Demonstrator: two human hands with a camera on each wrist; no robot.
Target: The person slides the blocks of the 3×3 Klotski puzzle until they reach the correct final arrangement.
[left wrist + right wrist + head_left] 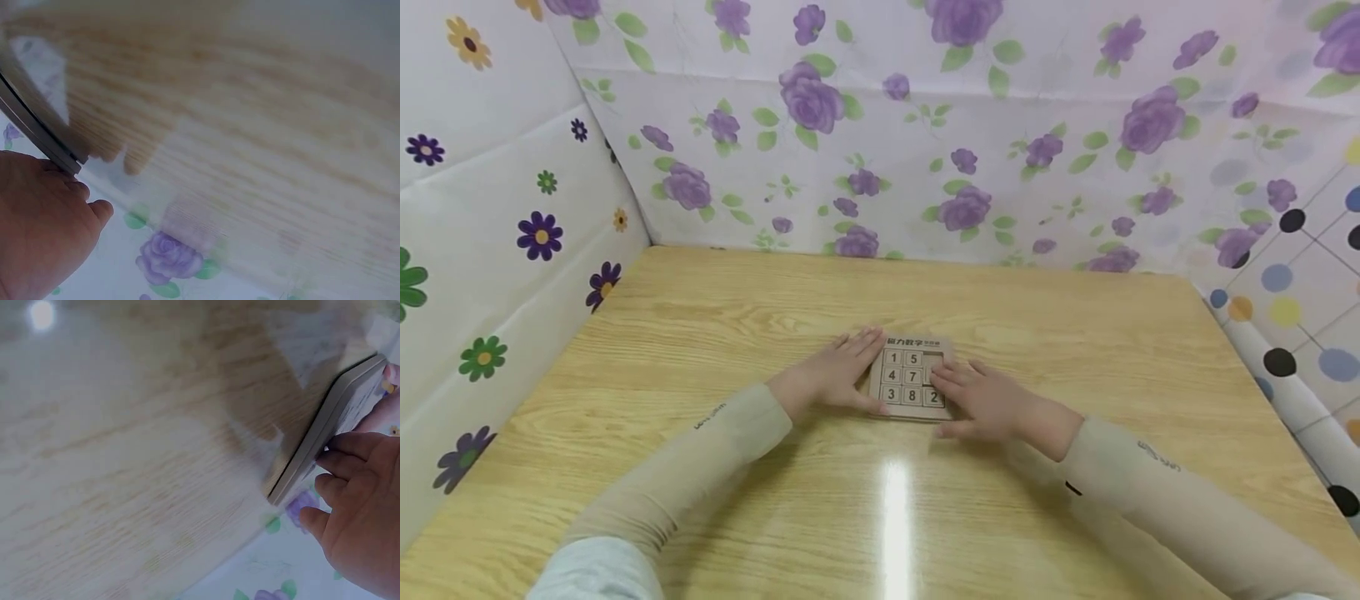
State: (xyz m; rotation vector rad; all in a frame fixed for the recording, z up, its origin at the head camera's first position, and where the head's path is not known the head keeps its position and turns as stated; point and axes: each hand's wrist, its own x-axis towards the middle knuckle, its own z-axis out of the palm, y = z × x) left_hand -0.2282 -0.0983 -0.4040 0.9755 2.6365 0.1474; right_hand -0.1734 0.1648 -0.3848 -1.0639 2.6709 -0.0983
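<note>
A wooden sliding number puzzle lies flat on the table, with printed characters along its far edge. Number tiles 1, 5, 4, 7, 3, 8 and 2 show, and a bare slot is at the top right. My left hand rests against its left side, fingers at the far corner and thumb at the near corner. My right hand reaches in from the right, its extended fingertips on the right column, hiding the middle-right spot. Its thumb lies by the near right corner. In the right wrist view the puzzle appears edge-on beside the fingers.
The wood-grain table carries a bright light reflection near the front. Purple-flowered cloth hangs behind it. A daisy-print cloth stands on the left, and a dotted one on the right.
</note>
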